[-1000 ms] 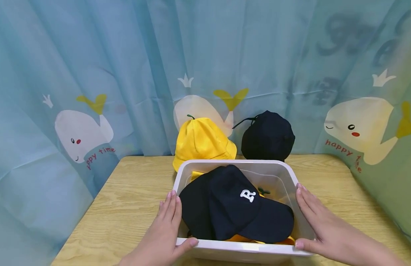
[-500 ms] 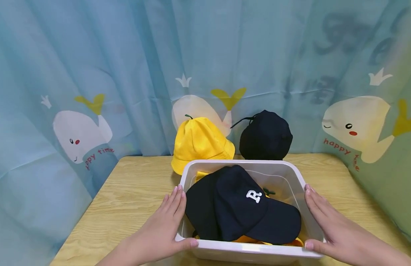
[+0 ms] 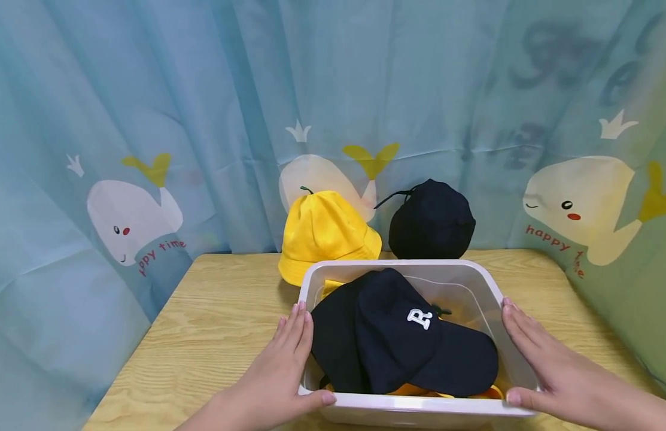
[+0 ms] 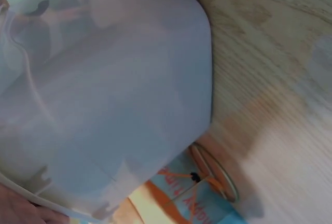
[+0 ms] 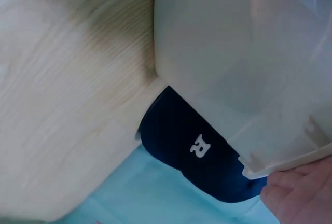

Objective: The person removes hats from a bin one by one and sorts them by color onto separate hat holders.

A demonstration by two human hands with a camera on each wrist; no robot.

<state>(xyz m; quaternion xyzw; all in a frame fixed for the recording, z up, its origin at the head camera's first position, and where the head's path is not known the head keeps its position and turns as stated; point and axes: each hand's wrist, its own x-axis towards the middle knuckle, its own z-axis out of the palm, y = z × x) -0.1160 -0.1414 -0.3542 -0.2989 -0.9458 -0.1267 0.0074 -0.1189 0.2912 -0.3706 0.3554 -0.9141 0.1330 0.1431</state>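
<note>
A white plastic tub (image 3: 419, 402) stands on the table between both hands. In it lies a navy baseball cap (image 3: 397, 353) with a white R, above a black part and several yellow edges. My left hand (image 3: 273, 371) presses the tub's left side with straight fingers, its thumb on the front rim. My right hand (image 3: 553, 365) lies likewise against the right side, thumb at the front corner. In the left wrist view the tub's outer wall (image 4: 129, 79) fills the left. The right wrist view has fingertips of my right hand (image 5: 301, 193) at the rim.
Behind the tub a yellow bucket hat (image 3: 327, 230) with a green sprout stands on the wooden table (image 3: 214, 311). Right of it sits a dark cap (image 3: 432, 221), whose R front (image 5: 197, 146) shows in the right wrist view. A blue curtain (image 3: 203, 90) hangs behind the table.
The tub has slid to the right with the caps in it, both hands moving along with it. The yellow hat and the dark cap behind have stayed in place.
</note>
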